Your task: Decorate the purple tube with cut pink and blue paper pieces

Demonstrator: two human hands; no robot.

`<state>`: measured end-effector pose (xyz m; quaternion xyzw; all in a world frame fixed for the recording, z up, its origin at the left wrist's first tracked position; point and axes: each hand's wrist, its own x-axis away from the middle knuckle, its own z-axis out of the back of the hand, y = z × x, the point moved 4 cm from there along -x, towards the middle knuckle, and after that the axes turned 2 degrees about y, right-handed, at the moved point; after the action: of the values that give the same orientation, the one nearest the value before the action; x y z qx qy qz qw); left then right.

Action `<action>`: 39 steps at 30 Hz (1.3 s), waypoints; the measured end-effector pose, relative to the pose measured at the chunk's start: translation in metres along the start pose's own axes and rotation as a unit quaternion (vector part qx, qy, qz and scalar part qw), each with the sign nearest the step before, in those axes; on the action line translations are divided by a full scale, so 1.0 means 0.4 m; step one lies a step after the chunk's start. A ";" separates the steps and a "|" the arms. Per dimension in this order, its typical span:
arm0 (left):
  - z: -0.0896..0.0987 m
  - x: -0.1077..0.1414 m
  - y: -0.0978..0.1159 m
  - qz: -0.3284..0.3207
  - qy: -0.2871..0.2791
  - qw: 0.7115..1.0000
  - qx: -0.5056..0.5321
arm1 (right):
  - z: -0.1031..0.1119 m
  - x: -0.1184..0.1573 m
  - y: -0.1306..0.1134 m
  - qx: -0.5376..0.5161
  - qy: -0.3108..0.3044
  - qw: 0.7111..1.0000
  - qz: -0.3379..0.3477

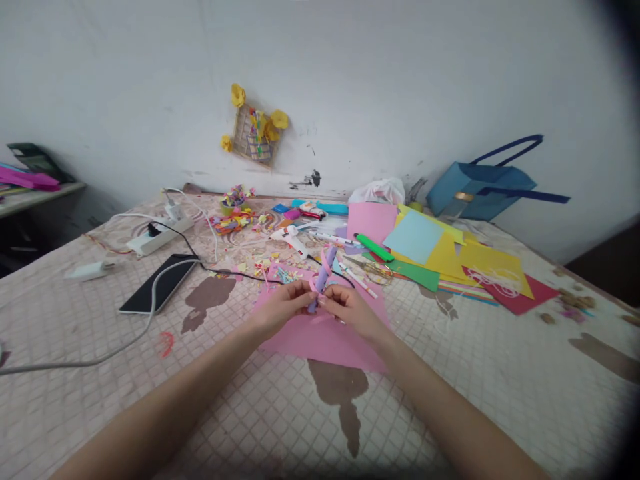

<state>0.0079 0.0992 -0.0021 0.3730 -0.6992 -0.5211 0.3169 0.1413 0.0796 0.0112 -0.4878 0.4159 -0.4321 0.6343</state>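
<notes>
Both hands meet near the middle of the view, above a pink paper sheet lying on the table. My left hand has its fingers closed on a rolled purple paper tube, which stands tilted between the hands. A thin pink strip curls around the tube. My right hand pinches at the strip beside the tube's lower part. The fingertips partly hide the tube's lower end. Just behind the hands are a white glue gun and small paper scraps.
A phone, cables and a power strip are on the left. Scissors, a green cutter and coloured sheets lie right of centre. A blue bag stands at the back right, a small bowl at the back.
</notes>
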 end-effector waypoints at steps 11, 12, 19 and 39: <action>0.000 0.000 -0.003 -0.004 -0.007 1.000 -0.015 | 0.008 -0.005 0.022 -0.004 -0.015 1.000 -0.014; 0.000 0.000 -0.003 -0.004 -0.007 1.000 -0.016 | 0.008 -0.005 0.021 -0.003 -0.013 1.000 -0.015; -0.003 0.001 -0.002 -0.007 -0.020 1.000 -0.016 | 0.007 -0.005 0.017 -0.005 -0.009 1.000 -0.017; 0.021 -0.006 -0.009 0.028 0.033 0.999 0.018 | 0.083 -0.011 0.002 0.201 0.072 0.977 0.025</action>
<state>0.0029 0.1047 -0.0077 0.3758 -0.7076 -0.4872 0.3474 0.1715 0.0926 0.0169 -0.3075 0.3772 -0.5252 0.6981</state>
